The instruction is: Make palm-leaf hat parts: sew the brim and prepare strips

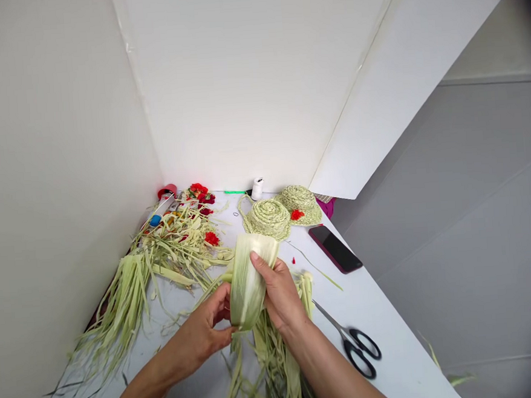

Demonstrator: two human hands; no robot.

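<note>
A wide, pale green corn husk (248, 285) is stretched between my two hands above the table. My right hand (281, 289) grips its right side, thumb lying on the front. At the lower left edge, my left hand (210, 324) pinches the husk between thumb and fingers. Beneath my hands lies a bundle of husk strips (276, 356), partly covered by my right forearm. Beyond the husk sit a coiled, braided husk piece (267, 218) and a small woven hat (299, 199) with a red flower (296, 214) on it.
Black-handled scissors (348, 336) lie right of my right forearm. A phone (335, 248) rests near the table's right edge. Shredded husk strips (126, 293) and red flowers (199, 190) are heaped at left. A white thread spool (257, 188) stands by the back wall (240, 91).
</note>
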